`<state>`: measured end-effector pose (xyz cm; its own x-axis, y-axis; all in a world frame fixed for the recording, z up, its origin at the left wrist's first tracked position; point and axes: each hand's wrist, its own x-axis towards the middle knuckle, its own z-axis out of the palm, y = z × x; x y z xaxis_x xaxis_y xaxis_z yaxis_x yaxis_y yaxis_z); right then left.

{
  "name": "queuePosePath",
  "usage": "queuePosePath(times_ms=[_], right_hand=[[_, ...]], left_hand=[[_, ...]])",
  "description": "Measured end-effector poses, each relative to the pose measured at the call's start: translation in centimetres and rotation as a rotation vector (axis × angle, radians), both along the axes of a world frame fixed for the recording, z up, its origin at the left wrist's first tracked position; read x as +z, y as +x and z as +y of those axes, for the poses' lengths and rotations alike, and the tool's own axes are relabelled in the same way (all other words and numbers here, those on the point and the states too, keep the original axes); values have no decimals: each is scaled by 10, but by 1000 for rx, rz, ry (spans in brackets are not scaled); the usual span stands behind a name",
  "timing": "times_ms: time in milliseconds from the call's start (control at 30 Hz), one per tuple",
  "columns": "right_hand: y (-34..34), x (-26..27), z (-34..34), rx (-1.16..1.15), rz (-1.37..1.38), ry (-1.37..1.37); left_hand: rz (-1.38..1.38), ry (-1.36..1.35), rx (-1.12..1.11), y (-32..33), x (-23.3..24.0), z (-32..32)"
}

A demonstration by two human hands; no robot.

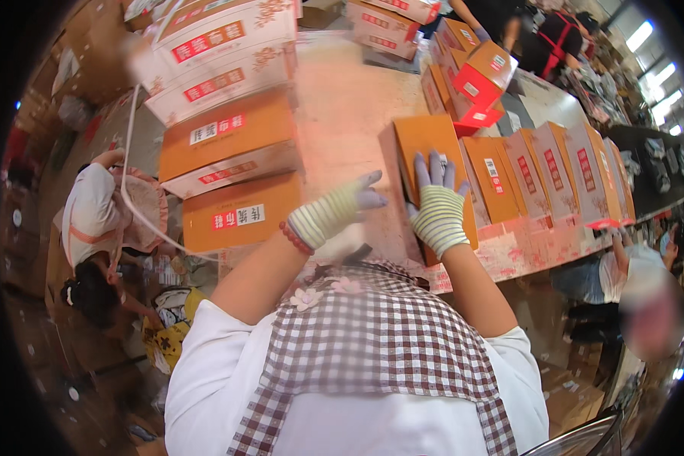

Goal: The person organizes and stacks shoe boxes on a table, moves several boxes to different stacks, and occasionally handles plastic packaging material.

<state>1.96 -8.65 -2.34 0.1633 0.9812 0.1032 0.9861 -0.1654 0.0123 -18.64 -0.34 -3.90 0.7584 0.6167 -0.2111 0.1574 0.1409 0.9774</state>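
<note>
My right hand (440, 214), in a striped knit glove, lies with spread fingers on the lid of an orange shoebox (427, 134). Its thumb rests by the box's left edge. The box sits slightly askew near the front of the table. My left hand (342, 208), gloved alike, hovers left of that box with fingers apart and nothing seen in it. Below it is a blurred white thing (350, 242) that I cannot make out. A red bead bracelet (296, 238) circles my left wrist.
Stacked shoeboxes (228, 137) line the table's (347, 97) left side. A row of shoeboxes (547, 171) runs along the right, with more boxes (479, 80) behind. A white strap (130, 148) hangs at left. A person (102, 228) bends at left; another person (632, 268) is at right.
</note>
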Motion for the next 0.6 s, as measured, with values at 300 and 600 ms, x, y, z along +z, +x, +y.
queuePosePath(times_ms=[300,600], right_hand=[[4,-119,25,72,952,-253],[-26,-96,37,-38,1981,-517]], left_hand=[[1102,748,1174,-297,-74,16],[716,503,751,-197,-40,-52]])
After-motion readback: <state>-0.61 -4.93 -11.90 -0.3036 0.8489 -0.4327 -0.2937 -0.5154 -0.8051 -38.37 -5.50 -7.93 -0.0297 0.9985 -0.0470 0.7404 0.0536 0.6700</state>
